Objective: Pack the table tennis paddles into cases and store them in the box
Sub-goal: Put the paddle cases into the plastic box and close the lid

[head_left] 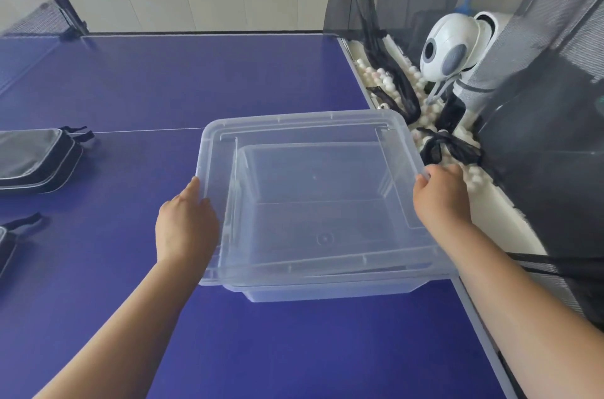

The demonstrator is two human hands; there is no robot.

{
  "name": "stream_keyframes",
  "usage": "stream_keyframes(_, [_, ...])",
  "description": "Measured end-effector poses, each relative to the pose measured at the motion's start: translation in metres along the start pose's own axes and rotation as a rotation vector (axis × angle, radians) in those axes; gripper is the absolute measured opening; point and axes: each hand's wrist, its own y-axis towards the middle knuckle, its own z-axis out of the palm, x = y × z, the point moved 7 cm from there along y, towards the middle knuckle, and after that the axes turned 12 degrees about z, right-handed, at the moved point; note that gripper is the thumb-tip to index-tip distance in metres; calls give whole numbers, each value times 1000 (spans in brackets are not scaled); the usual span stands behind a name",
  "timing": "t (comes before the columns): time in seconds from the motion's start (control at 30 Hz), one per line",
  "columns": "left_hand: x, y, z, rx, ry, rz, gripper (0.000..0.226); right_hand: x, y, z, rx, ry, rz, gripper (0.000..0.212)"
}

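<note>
Head view: both hands, left and right, grip lid side edges over box; cases lie far left.

A table tennis practice room: a blue ping-pong desk with its net fills the floor, a white ball-feeding robot stands at its end behind black catch netting, and white balls are heaped below.

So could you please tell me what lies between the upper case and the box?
Only bare blue table, crossed by its white centre line, between the case and the box, per the head view.
</note>
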Motion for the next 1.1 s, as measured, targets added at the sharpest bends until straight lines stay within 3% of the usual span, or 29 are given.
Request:
stream_keyframes(0.2, [50, 10, -27, 12, -15, -46, 52, 52, -42, 20, 60, 56, -7, 38])
stream_keyframes(0.33, [90, 26, -51, 55, -17, -35, 41, 99, -79, 40, 99, 89, -47, 47])
stream_keyframes(0.5, [164, 52, -79, 107, -19, 7, 62, 156, -125, 71, 101, 143, -49, 45])
stream_keyframes(0.83, [265, 131, -114, 191, 0, 162, 56, 257, -169, 129, 148, 152, -24, 65])
stream_keyframes(1.1, [310, 214, -102, 260, -135, -12, 52, 332, -125, 182, 219, 179, -37, 61])
